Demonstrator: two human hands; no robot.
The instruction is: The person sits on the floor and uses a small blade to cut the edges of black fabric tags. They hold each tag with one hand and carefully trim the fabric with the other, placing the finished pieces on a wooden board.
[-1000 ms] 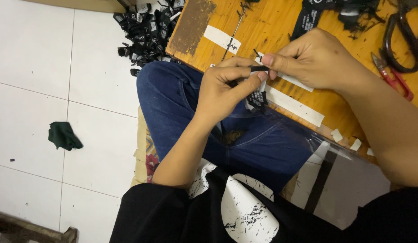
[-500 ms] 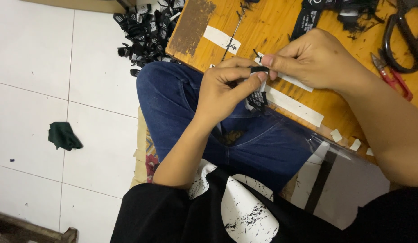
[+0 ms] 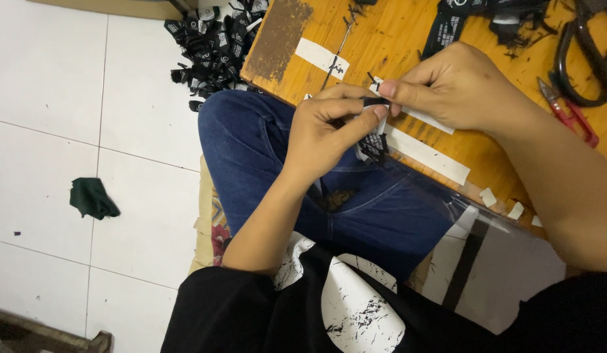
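Fingers of both hands meet centre frame, just at the near edge of the desk point(image 3: 512, 163). Left hand point(image 3: 326, 131): thumb and forefinger pinched on a small black fabric label point(image 3: 374, 140); other fingers curled in. Right hand point(image 3: 457, 85): thumb and forefinger tips clamped on the top end of the same label, touching the left thumb tip. Label hangs down from the pinch, over the blue-jeaned knee point(image 3: 264, 144), white print on it too small to make out.

Just under the right hand: two white tape strips point(image 3: 427, 153) stuck flat on the orange wooden desk; a third strip point(image 3: 321, 57) up-left of the hands. Small white scraps point(image 3: 489, 196) along the desk's lower edge.

Upper right of frame: red thread snips point(image 3: 568, 111), beside them large black scissors point(image 3: 581, 59), both well apart from the hands. Top centre: loose black labels point(image 3: 450, 26) on the desk.

Upper left-centre: heap of black labels point(image 3: 215, 42) on white tiled floor point(image 3: 55, 98). Left of frame: dark green cloth scrap point(image 3: 91, 198) on floor.
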